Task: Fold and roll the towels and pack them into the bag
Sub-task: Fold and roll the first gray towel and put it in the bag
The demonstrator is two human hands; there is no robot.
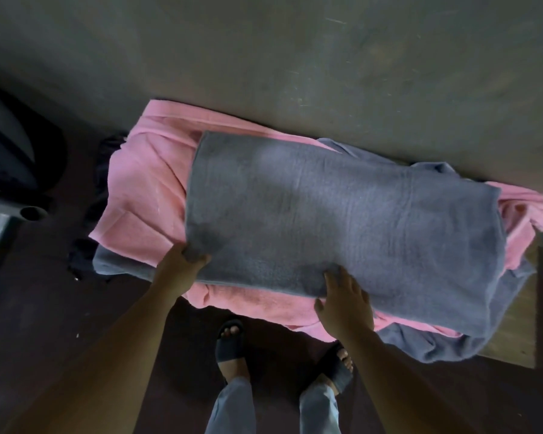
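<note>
Grey folded terry towel (342, 214) lies flat atop rumpled pink towels (138, 198) on low wooden table (511, 324), up vs. dull grey-green wall (295, 57); dark brown floor (60, 308) below. Left hand (182, 264) pinches near-left corner; right hand (345, 302) rests on near edge w/ fingers straight.

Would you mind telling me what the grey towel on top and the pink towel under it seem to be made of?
The grey towel: likely cotton terry, matte; a fuzzy nap and soft sag over the pile. The pink towel: probably the same terry, matte; it creases and folds loosely, though its nap is blurred.
</note>
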